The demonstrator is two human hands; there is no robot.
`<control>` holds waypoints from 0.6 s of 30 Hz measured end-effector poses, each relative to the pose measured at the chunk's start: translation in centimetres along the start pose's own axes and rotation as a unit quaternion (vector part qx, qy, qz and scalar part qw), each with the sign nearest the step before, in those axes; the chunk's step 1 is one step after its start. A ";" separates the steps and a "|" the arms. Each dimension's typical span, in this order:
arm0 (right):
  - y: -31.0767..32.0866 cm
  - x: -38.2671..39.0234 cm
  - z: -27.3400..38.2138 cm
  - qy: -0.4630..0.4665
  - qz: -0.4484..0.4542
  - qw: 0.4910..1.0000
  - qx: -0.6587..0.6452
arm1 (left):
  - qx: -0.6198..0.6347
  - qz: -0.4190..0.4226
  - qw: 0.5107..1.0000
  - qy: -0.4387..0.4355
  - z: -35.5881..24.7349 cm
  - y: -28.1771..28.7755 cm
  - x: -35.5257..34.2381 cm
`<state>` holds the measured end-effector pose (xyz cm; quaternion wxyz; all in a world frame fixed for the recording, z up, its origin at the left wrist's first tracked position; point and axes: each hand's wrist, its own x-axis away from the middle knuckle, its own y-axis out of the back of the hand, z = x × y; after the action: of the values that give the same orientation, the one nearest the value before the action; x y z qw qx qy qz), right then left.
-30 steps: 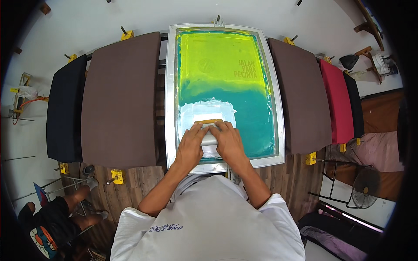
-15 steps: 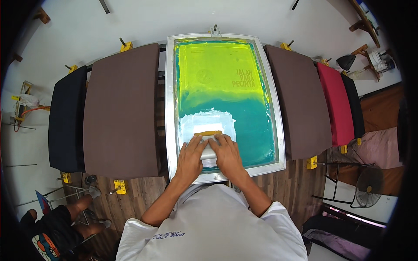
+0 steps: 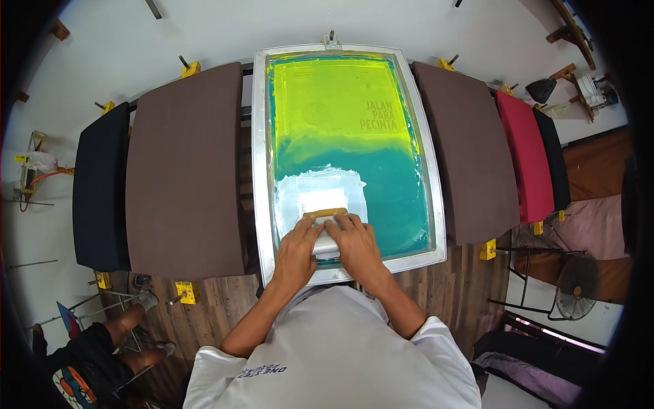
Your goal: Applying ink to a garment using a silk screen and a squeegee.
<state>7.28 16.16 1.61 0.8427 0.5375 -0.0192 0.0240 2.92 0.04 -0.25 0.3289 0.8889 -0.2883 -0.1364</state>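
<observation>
Both hands grip a squeegee (image 3: 328, 243) with a grey metal body and a brownish-yellow strip along its far edge. My left hand (image 3: 298, 245) holds its left side and my right hand (image 3: 354, 242) its right, thumbs close together and fingers curled over the top. The squeegee rests on the near part of a screen-printing frame (image 3: 260, 163) with a pale metal border. Its mesh is yellow-green at the far end and teal nearer. White ink (image 3: 293, 194) lies around and beyond the squeegee; the ink directly beneath is hidden.
Brown fabric-covered boards (image 3: 187, 170) flank the frame on both sides, with dark ones and a red one (image 3: 524, 157) farther out. Yellow clamps (image 3: 185, 292) stick out at their ends. Another person (image 3: 88, 361) is at the lower left. A fan (image 3: 576, 290) stands at right.
Both hands have drawn the squeegee slightly nearer to me along the mesh. More of the white patch shows beyond it. The whole view has shifted a little.
</observation>
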 end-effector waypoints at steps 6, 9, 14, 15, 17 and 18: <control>-0.3 0.3 0.0 0.006 -0.001 1.000 -0.005 | 0.001 0.008 1.000 0.003 0.1 0.1 0.3; -0.2 0.6 0.4 -0.004 0.008 1.000 -0.008 | 0.003 0.025 1.000 0.008 -0.1 0.3 0.6; -0.3 0.9 0.4 -0.009 0.027 1.000 -0.005 | 0.010 0.025 1.000 0.005 0.1 0.1 1.0; -0.2 1.1 0.5 -0.006 0.009 1.000 0.006 | 0.009 0.025 1.000 0.009 -0.4 0.3 1.0; -0.3 1.3 0.4 -0.003 -0.010 1.000 0.016 | 0.006 0.025 1.000 0.012 -0.5 0.3 1.0; -0.6 1.4 0.2 -0.011 0.003 1.000 0.007 | 0.006 0.036 0.999 0.018 -0.4 0.2 1.2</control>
<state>8.70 15.71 1.21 0.8387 0.5434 -0.0301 0.0209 3.98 -0.60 0.15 0.3338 0.8820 -0.3152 -0.1066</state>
